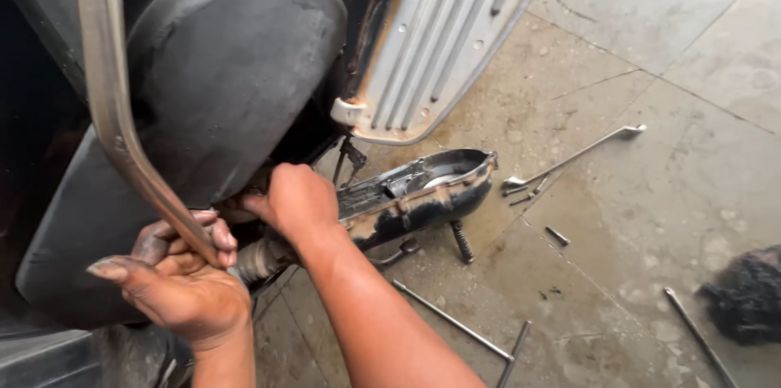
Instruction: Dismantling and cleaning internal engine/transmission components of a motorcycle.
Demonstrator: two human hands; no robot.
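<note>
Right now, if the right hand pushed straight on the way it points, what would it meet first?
Probably the dark underside beneath the black side panel: the right hand points up-left into that gap, fingertips already hidden there. Depth is unclear.

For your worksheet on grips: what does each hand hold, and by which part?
Left hand: fingers wrapped around the lower end of the metal bar. Right hand: reaches under the scooter; any hold is hidden.

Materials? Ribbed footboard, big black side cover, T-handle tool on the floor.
Ribbed footboard: likely painted sheet metal; pressed ribs, rust at the edges. Black side cover: matte, dusty finish, moulded curves; plastic or painted metal, unclear. T-handle tool: bare steel, grey metallic sheen.
</note>
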